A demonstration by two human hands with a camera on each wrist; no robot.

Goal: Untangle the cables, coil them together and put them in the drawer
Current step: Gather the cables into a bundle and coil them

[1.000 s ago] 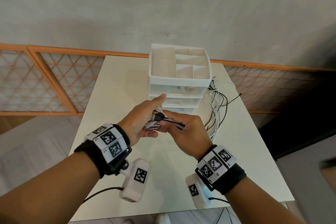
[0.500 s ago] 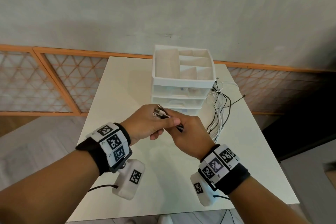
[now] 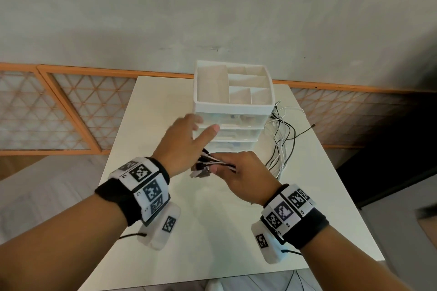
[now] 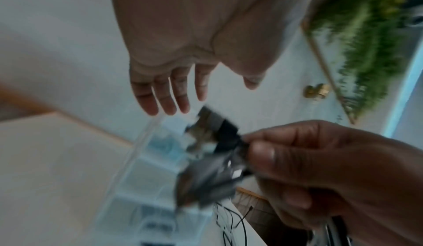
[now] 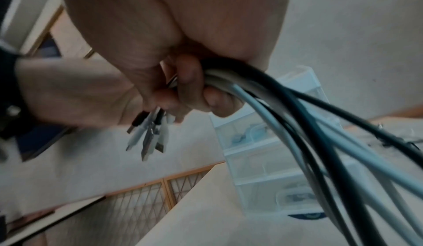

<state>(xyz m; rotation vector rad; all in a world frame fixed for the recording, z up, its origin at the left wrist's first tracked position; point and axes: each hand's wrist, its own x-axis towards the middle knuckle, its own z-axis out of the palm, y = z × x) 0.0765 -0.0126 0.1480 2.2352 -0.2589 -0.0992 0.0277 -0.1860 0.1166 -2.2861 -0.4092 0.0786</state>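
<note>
My right hand (image 3: 238, 169) grips a bundle of black and white cables (image 5: 286, 108) near their plug ends (image 3: 201, 168); the USB plugs (image 5: 148, 137) stick out past the fingers. The rest of the cables (image 3: 281, 139) trail over the table to the right of the white drawer unit (image 3: 233, 106). My left hand (image 3: 189, 134) is lifted off the plugs, fingers straight and spread, reaching toward the front of the upper drawers (image 3: 236, 123). In the left wrist view its fingers (image 4: 164, 94) hold nothing, just above the blurred plugs (image 4: 210, 152).
The drawer unit stands at the back middle of the white table (image 3: 212, 231), its top tray (image 3: 212, 82) divided into compartments. All three translucent drawers look closed. An orange-framed lattice rail (image 3: 59, 111) runs behind the table, below a grey wall.
My left hand has let go of the plug ends and moved up and forward toward the drawers, fingers opening. The right hand keeps its hold on the bundle.
</note>
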